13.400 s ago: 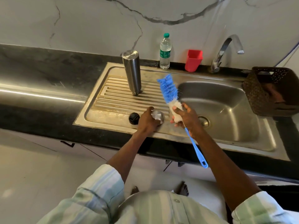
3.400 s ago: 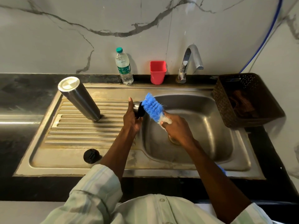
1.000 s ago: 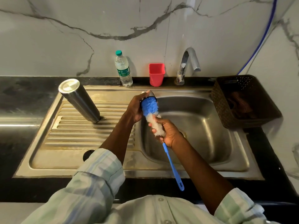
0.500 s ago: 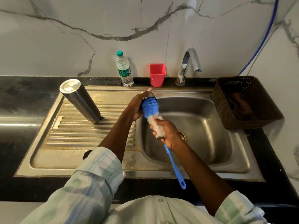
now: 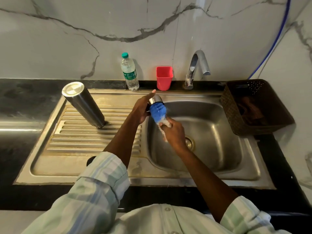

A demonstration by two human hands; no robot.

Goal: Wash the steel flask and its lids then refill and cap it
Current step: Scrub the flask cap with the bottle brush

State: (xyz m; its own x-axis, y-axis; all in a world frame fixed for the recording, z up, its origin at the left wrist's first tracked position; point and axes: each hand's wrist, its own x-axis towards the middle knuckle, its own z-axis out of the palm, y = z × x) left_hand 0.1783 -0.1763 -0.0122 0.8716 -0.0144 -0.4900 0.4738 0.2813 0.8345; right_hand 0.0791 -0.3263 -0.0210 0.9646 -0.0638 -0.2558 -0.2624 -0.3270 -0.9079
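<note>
The steel flask (image 5: 84,103) stands upside down on the ribbed drainboard (image 5: 70,141) at the left. My left hand (image 5: 141,109) grips the steel cup lid (image 5: 157,98) over the basin's left edge. My right hand (image 5: 173,132) holds the blue bottle brush (image 5: 157,112) near its white bristles, and the blue bristle head is pushed into the cup lid. The black inner lid (image 5: 90,160) lies on the drainboard's front, mostly hidden by my left sleeve.
A plastic water bottle (image 5: 129,73) and a red cup (image 5: 164,78) stand at the wall behind the sink. The tap (image 5: 196,68) arches over the basin (image 5: 211,132). A brown perforated basket (image 5: 253,107) sits at the basin's right.
The brush head has gone a little deeper into the cup lid, and my right hand has turned so the blue handle is now hidden behind my arm. The flask has not moved.
</note>
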